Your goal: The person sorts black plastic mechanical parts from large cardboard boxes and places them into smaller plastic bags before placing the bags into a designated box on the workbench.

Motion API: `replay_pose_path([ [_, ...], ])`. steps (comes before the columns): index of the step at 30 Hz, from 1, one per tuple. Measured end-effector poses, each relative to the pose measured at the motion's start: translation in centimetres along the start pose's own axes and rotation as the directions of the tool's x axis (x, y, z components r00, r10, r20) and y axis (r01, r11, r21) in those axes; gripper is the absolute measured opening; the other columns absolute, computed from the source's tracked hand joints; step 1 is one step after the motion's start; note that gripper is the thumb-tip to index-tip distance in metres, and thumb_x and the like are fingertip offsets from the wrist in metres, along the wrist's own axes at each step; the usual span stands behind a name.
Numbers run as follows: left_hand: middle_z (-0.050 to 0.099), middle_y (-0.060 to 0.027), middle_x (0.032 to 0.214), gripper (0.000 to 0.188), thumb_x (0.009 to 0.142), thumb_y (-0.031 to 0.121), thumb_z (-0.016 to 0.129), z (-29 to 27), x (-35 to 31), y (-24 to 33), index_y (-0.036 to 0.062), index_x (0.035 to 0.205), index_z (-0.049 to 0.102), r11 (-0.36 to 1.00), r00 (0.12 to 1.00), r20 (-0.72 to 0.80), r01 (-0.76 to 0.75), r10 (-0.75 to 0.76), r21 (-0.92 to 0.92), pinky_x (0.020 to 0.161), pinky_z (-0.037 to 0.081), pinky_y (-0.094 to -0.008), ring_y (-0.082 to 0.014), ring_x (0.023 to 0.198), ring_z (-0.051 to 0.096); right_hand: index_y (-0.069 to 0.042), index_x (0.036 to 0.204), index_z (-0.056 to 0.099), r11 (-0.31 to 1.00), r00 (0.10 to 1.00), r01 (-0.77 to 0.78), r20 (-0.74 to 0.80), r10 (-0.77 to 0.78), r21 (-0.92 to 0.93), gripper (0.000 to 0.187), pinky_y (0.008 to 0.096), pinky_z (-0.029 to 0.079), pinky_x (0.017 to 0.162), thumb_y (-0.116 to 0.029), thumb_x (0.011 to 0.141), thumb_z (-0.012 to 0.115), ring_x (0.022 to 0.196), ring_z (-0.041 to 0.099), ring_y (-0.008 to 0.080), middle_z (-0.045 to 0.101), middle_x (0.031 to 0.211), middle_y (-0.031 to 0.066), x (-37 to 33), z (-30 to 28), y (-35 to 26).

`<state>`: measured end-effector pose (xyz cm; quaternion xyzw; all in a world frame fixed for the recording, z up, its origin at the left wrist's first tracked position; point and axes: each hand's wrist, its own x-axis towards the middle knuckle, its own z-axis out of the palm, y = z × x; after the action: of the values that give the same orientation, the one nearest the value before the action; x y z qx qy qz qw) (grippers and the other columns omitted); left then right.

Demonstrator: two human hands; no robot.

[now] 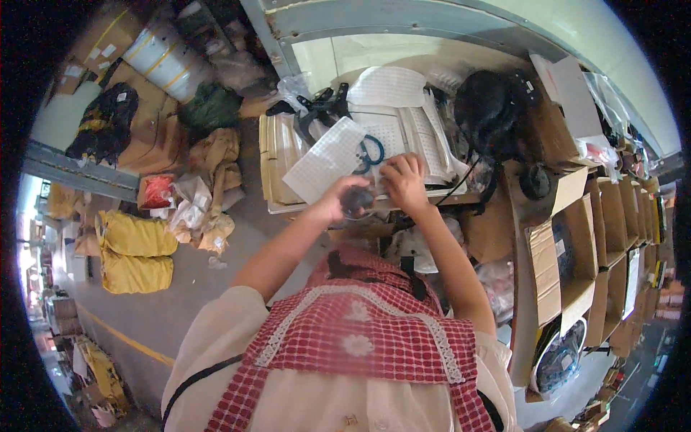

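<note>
My left hand (337,201) is closed around a small dark rounded bundle (355,199), which looks soft; its exact kind is unclear. Just to its right, my right hand (407,181) is held with bent fingers drawn together; whatever they pinch is too small or hidden to name. Scissors with dark blue loop handles (371,153) lie just beyond both hands. They rest partly on a white gridded sheet (325,160), which slants across the worktable. White perforated sheets (421,137) are stacked behind my right hand.
Black clips or straps (317,106) lie at the table's back left, and a black bag-like bundle (489,104) at its right. Open cardboard boxes (568,266) line the right side. Yellow sacks (137,252) and a red-filled box (156,192) stand left on the floor.
</note>
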<state>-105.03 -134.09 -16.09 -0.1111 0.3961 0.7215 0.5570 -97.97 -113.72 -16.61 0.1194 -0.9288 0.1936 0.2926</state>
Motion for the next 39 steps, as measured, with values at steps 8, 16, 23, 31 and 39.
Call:
replay_pose_path([
  [8,0.066,-0.0113,0.1,0.032,0.088,0.023,0.066,-0.2,-0.8,0.1,0.0084,0.115,0.058,0.999,0.997,0.073,-0.032,0.03,0.023,0.058,0.053,-0.0316,-0.0241,0.088,0.066,-0.009,0.094,0.061,0.996,0.993,0.081,-0.082,-0.083,-0.032,0.022,0.0493,0.039,0.099,-0.013,0.073,0.07,0.105,0.053,0.0306,0.058,0.105,0.0076,0.2,0.0,-0.3],
  [16,0.066,-0.0086,0.098,0.03,0.089,0.031,0.062,-0.1,-0.8,-1.7,0.0111,0.111,0.061,0.778,0.851,0.251,-0.525,0.462,0.345,0.052,0.046,-0.0239,-0.0212,0.086,0.065,-0.008,0.094,0.061,0.996,0.993,0.08,-0.083,-0.084,-0.046,0.021,0.0492,0.04,0.098,-0.013,0.075,0.066,0.106,0.055,0.0307,0.059,0.105,0.008,0.1,-0.3,-0.7],
  [23,0.066,-0.0091,0.099,0.028,0.09,0.03,0.061,-0.1,-0.5,0.2,0.0112,0.111,0.06,0.997,0.995,0.099,0.035,-0.029,-0.068,0.052,0.046,-0.0229,-0.0217,0.086,0.065,-0.009,0.096,0.061,0.998,0.992,0.057,-0.114,-0.061,-0.039,0.021,0.0498,0.04,0.099,-0.013,0.076,0.065,0.107,0.055,0.0307,0.059,0.105,0.0077,-0.2,-0.2,-0.8],
  [31,0.065,-0.0125,0.102,0.031,0.091,0.029,0.059,-0.2,-0.4,0.6,0.0092,0.114,0.058,0.992,0.994,0.093,0.066,-0.057,-0.103,0.048,0.046,-0.0238,-0.024,0.087,0.065,-0.009,0.1,0.061,0.996,0.997,0.065,-0.034,-0.067,-0.058,0.022,0.0512,0.036,0.105,-0.013,0.079,0.065,0.106,0.055,0.03,0.059,0.106,0.0075,-0.9,0.6,-0.5],
  [39,0.066,-0.0124,0.105,0.034,0.091,0.03,0.06,-0.4,-0.5,0.4,0.0056,0.113,0.062,0.99,0.991,0.132,0.04,-0.021,-0.136,0.05,0.048,-0.026,-0.0242,0.09,0.064,-0.009,0.099,0.062,0.999,0.997,0.036,-0.069,-0.036,0.0,0.026,0.0517,0.036,0.104,-0.009,0.074,0.068,0.106,0.054,0.031,0.06,0.104,0.0073,-1.0,-0.2,-1.0],
])
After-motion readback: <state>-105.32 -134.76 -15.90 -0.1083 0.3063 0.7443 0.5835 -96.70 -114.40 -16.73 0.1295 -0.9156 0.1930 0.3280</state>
